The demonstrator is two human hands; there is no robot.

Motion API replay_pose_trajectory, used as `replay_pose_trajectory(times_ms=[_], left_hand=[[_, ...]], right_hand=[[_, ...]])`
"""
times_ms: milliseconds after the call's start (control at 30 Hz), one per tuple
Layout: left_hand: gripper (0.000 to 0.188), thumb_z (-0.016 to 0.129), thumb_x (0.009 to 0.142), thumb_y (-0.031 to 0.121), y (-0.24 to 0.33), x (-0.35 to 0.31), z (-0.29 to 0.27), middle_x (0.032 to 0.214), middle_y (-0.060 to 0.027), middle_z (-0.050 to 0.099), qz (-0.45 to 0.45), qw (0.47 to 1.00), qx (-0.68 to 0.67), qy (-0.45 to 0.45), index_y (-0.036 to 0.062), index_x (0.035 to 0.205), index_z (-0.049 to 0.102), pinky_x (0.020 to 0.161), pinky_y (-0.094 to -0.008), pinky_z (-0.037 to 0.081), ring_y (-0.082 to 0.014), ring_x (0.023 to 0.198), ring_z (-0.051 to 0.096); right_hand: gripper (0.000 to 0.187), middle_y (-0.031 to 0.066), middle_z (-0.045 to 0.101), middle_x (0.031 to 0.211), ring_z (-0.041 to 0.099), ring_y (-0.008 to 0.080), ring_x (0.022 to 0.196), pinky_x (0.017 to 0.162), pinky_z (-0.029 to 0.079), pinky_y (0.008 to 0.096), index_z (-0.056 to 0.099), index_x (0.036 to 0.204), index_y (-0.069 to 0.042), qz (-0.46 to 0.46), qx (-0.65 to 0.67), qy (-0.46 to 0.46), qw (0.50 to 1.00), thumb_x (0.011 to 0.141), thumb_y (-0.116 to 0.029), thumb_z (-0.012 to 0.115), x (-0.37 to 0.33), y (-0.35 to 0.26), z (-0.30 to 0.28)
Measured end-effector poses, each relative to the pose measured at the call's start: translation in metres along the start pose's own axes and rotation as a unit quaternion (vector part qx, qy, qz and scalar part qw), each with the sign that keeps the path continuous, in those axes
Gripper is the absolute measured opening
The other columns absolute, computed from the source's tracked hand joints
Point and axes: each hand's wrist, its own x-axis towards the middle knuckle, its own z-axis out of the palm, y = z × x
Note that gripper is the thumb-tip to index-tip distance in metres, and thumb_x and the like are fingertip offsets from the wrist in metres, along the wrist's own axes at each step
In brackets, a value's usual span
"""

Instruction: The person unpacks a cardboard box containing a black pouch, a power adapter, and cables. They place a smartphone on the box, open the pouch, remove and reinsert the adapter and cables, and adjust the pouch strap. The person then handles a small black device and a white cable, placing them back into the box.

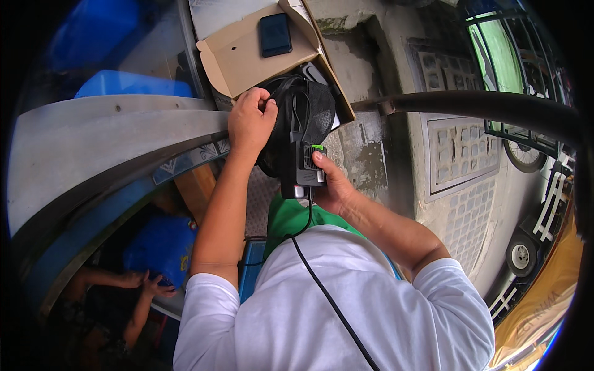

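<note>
My right hand (335, 187) is closed around a black boxy device (310, 166) with a vented face and a small green mark, its thumb on the device's side. A black cable (322, 279) runs from the device down over the white shirt. My left hand (252, 119) has its fingers curled and pinched at the upper left edge of a black mesh bag (320, 111), which lies just beyond the device. Thin black cords loop over the bag. What lies inside the bag is hidden.
An open cardboard box (232, 59) lies ahead, with a dark phone (275, 35) on its flap. A curved metal rail (117, 133) crosses on the left, and a dark bar (470, 104) on the right. At the lower left, another person's hands (148, 282) hold a dark phone.
</note>
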Motion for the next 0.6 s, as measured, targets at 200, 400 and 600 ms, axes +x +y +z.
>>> replay_pose_trajectory(times_ms=[200, 400, 600], left_hand=[[0.016, 0.072, 0.087, 0.015, 0.021, 0.013, 0.016, 0.072, -0.0068, 0.065, -0.039, 0.996, -0.021, -0.082, 0.0027, 0.094, 0.065, 0.062, -0.0326, 0.051, -0.0189, 0.062, 0.062], [0.019, 0.074, 0.088, 0.018, 0.061, 0.004, -0.018, 0.077, -0.0061, 0.067, 0.037, 0.992, -0.117, 0.008, 0.0033, 0.095, 0.063, 0.064, -0.0337, 0.052, -0.0184, 0.063, 0.061], [0.041, 0.076, 0.086, 0.028, 0.024, 0.027, 0.013, 0.110, -0.0127, 0.068, 0.024, 0.998, 0.013, -0.050, 0.0058, 0.116, 0.061, 0.090, -0.0407, 0.053, -0.0281, 0.101, 0.067]], right_hand=[[0.047, 0.0071, 0.070, 0.110, 0.067, 0.0226, 0.101, 0.095, 0.053, 0.0438, 0.063, 0.121, -0.011, 0.023, 0.017, 0.050, 0.998, 0.087, -0.039, 0.078, -0.012, -0.003, 0.005], [0.064, 0.0072, 0.068, 0.120, 0.063, 0.0247, 0.112, 0.103, 0.046, 0.0460, 0.061, 0.129, -0.013, -0.025, 0.002, 0.052, 0.998, 0.082, -0.054, 0.076, -0.023, -0.003, 0.018], [0.058, 0.0058, 0.068, 0.115, 0.063, 0.0232, 0.107, 0.098, 0.048, 0.0445, 0.061, 0.126, -0.013, -0.060, -0.007, 0.055, 0.997, 0.085, -0.053, 0.074, -0.004, -0.027, 0.003]])
